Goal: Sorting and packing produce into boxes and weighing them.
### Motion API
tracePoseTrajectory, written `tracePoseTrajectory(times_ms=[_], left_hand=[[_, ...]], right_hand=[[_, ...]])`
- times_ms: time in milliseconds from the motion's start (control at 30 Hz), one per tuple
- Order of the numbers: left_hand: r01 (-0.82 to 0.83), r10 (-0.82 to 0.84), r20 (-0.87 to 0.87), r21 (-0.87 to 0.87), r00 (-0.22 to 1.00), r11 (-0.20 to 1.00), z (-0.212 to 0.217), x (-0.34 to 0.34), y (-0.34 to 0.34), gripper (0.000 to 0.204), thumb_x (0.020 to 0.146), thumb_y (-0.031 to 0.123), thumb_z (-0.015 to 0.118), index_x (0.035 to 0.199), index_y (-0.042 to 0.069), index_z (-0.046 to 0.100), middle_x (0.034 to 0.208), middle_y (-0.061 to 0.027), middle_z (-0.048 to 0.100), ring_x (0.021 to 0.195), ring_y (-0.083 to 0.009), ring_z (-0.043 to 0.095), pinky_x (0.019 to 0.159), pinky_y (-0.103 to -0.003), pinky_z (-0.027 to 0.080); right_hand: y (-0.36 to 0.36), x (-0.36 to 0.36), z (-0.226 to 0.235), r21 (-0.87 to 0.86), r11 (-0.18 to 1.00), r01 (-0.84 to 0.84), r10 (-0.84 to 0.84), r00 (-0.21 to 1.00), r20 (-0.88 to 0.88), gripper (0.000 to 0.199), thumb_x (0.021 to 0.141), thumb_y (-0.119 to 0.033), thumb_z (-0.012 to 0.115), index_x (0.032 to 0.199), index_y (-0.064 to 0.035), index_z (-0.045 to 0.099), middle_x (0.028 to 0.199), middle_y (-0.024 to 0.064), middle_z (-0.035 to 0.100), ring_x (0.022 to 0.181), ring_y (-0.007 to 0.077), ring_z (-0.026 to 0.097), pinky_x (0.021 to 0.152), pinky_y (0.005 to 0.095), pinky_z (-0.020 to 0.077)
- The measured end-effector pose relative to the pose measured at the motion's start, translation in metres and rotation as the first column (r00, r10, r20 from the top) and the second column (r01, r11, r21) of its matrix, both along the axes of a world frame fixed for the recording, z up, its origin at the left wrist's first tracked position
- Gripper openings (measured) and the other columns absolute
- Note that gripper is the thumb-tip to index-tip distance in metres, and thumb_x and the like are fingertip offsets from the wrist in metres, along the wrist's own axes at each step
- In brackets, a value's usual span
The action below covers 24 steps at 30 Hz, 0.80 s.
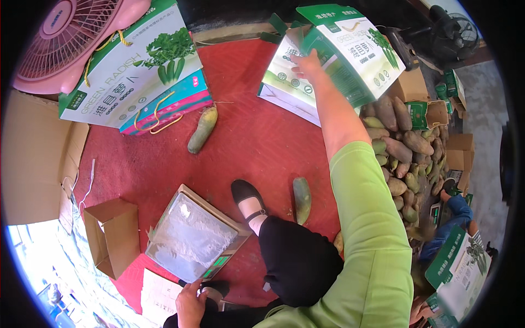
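My right hand (309, 66) reaches far forward, its fingers spread over a white and green radish carton (290, 82). A second carton of the same print (358, 46) leans against it on the right. Whether the fingers grip an edge is hard to see; they look stretched out. Low in the view, my left hand (190, 303) rests by my leg with nothing in it, fingers loosely bent and thumb apart. Just above it is a scale (191, 235) with a dusty metal plate and green lit display. Two green radishes lie on the red mat, one (203, 129) left, another (302, 200) near my foot.
A pink fan (54, 33), a printed carton (147, 71) and a teal-pink box (169, 106) stand back left. A small brown box (112, 236) sits left of the scale. Right are a radish heap (407, 153), a black fan (451, 30) and another person's blue-clad leg (451, 218).
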<state>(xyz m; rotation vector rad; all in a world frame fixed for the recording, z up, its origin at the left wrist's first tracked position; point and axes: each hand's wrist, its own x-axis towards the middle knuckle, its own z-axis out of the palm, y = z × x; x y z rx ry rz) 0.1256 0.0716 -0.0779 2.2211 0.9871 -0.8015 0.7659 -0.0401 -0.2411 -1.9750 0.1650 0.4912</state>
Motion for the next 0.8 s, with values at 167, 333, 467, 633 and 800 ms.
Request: tracePoseTrajectory(times_ms=[167,333,467,633,800], left_hand=[[0.003,-0.003,0.037,0.005,0.999,1.0,0.004,0.001,-0.004,0.038,0.074,0.011,0.072,0.112,0.008,0.064,0.091,-0.015,0.067,0.084,-0.0341,0.065,0.073,-0.042,0.05],[0.028,-0.032,0.063,0.06,0.998,0.998,0.013,-0.001,-0.009,0.038,0.076,0.013,0.071,0.113,0.009,0.064,0.091,-0.0151,0.067,0.085,-0.0342,0.065,0.073,-0.042,0.05],[0.034,-0.049,0.142,0.104,0.989,0.994,0.028,-0.01,-0.016,0.038,0.076,0.014,0.071,0.113,0.009,0.064,0.091,-0.0153,0.067,0.085,-0.0346,0.064,0.074,-0.043,0.05],[0.023,-0.056,0.236,0.139,0.97,0.99,0.041,-0.032,-0.02,0.037,0.078,0.021,0.071,0.113,0.011,0.064,0.092,-0.0158,0.064,0.084,-0.0372,0.062,0.072,-0.046,0.049],[-0.042,-0.01,0.29,0.172,0.957,0.984,0.059,-0.042,-0.027,0.035,0.077,0.013,0.071,0.11,0.008,0.065,0.094,-0.0164,0.067,0.09,-0.0342,0.064,0.077,-0.043,0.05]], right_hand=[[0.0,-0.031,-0.005,0.184,0.983,0.013,-0.021,0.999,0.04,0.088,0.082,-0.011,0.069,0.148,-0.0054,0.011,0.12,0.0203,0.055,0.083,0.028,0.065,0.063,0.0376,0.0509],[-0.034,-0.105,-0.006,0.271,0.958,0.09,-0.115,0.99,0.078,0.076,0.084,-0.011,0.066,0.144,-0.0001,0.02,0.098,0.0129,0.061,0.074,0.02,0.063,0.056,0.0309,0.0481],[-0.07,-0.184,0.011,0.475,0.876,0.082,-0.113,0.993,0.036,0.061,0.087,-0.011,0.063,0.137,0.0001,0.032,0.087,0.0058,0.061,0.07,0.0132,0.06,0.057,0.0257,0.0466],[-0.097,-0.271,0.077,0.56,0.828,-0.003,-0.058,0.994,0.091,0.034,0.091,-0.014,0.061,0.12,0.0013,0.049,0.087,0.0051,0.064,0.073,0.0113,0.06,0.062,0.0237,0.0469],[-0.114,-0.313,0.175,0.589,0.786,-0.184,0.017,0.96,0.278,0.023,0.094,-0.015,0.058,0.11,0.0021,0.058,0.075,0.0074,0.065,0.061,0.0118,0.061,0.056,0.0224,0.0475]])
